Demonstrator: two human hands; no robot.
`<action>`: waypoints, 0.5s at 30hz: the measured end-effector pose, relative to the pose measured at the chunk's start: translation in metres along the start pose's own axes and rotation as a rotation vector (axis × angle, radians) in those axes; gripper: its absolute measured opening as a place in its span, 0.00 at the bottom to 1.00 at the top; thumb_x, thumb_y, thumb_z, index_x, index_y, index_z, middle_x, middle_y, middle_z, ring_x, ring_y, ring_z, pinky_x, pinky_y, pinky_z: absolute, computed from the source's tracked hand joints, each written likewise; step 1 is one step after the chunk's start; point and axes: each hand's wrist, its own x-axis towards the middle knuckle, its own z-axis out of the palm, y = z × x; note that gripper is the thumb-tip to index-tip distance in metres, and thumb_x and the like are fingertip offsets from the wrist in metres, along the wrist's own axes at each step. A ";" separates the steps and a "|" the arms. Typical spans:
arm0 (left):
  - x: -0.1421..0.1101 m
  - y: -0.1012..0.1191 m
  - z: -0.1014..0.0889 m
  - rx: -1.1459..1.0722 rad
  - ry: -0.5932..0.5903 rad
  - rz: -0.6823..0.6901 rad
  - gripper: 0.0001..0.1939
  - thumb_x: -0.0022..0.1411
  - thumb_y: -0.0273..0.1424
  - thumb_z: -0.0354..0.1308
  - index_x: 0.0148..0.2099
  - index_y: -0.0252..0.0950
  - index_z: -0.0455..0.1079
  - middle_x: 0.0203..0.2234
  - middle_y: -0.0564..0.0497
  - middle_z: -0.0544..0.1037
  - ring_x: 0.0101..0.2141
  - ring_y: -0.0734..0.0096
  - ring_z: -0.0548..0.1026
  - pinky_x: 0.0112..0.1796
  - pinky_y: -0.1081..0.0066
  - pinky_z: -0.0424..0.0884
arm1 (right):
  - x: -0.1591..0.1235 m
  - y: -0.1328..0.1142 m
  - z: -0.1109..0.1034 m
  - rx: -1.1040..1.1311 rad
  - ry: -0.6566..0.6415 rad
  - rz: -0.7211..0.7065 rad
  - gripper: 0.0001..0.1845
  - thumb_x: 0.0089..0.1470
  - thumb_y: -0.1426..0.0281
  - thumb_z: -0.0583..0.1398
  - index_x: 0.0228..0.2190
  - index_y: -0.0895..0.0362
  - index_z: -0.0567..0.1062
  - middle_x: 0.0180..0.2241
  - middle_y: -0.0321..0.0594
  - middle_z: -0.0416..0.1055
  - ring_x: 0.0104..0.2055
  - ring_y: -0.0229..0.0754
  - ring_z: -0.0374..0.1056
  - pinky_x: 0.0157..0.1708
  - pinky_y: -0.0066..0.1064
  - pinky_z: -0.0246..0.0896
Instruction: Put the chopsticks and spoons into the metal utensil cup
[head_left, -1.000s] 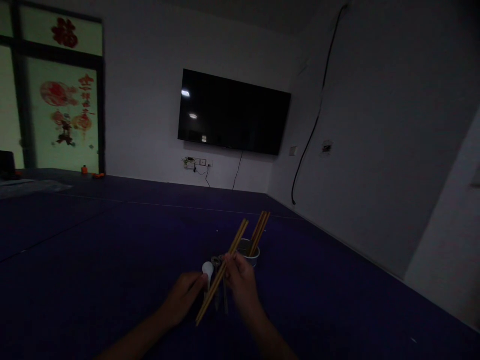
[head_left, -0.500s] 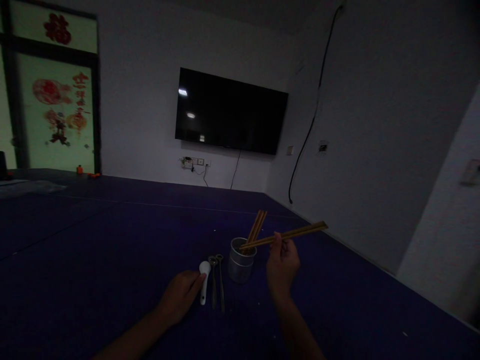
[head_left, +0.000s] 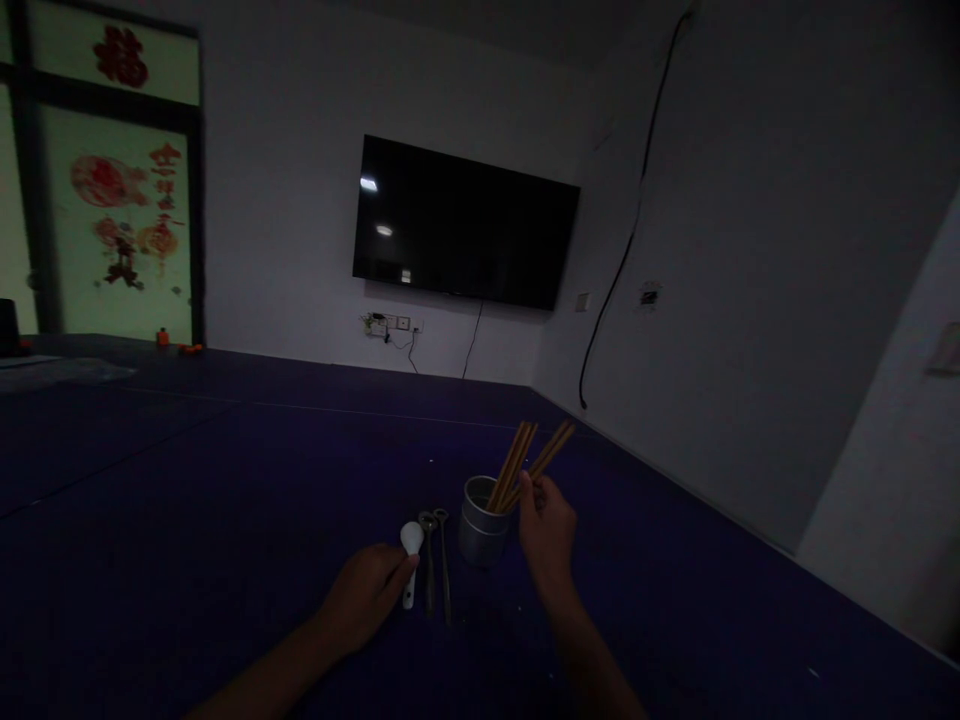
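My right hand (head_left: 545, 528) pinches a pair of wooden chopsticks (head_left: 551, 450) whose lower ends are inside a small metal cup (head_left: 480, 535). Another pair of chopsticks (head_left: 514, 462) leans in that cup. My left hand (head_left: 367, 595) rests on the dark purple floor mat, fingers curled loosely, its fingertips at the handle of a white spoon (head_left: 410, 560). Two metal spoons (head_left: 437, 560) lie side by side between the white spoon and the cup.
A purple mat (head_left: 225, 500) covers the floor up to the white walls. A black television (head_left: 465, 225) hangs on the far wall above a socket with cables. A glass door with red paper decorations (head_left: 112, 200) stands at the left.
My right hand lifted the chopsticks from beside the spoons, swung them right, and has lowered their ends into the metal cup. My left hand stayed by the white spoon.
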 end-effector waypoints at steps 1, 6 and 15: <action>0.000 0.000 0.000 0.002 -0.002 0.001 0.27 0.67 0.44 0.33 0.26 0.37 0.65 0.24 0.49 0.74 0.28 0.70 0.71 0.32 0.71 0.61 | 0.000 0.001 0.001 -0.013 -0.014 0.003 0.23 0.56 0.52 0.49 0.21 0.55 0.66 0.21 0.40 0.70 0.22 0.40 0.63 0.24 0.29 0.52; 0.000 0.003 -0.002 0.014 -0.015 -0.002 0.27 0.67 0.43 0.33 0.26 0.37 0.65 0.23 0.50 0.74 0.28 0.70 0.71 0.31 0.72 0.61 | 0.001 0.006 0.002 -0.049 -0.029 -0.016 0.24 0.56 0.52 0.49 0.19 0.55 0.65 0.19 0.39 0.68 0.21 0.40 0.62 0.22 0.29 0.51; 0.000 0.000 0.000 0.028 -0.024 0.001 0.28 0.67 0.44 0.32 0.26 0.37 0.66 0.23 0.49 0.75 0.28 0.70 0.71 0.31 0.71 0.61 | -0.001 0.019 0.011 -0.101 -0.039 -0.044 0.23 0.53 0.53 0.52 0.18 0.56 0.69 0.18 0.39 0.67 0.21 0.40 0.62 0.22 0.29 0.50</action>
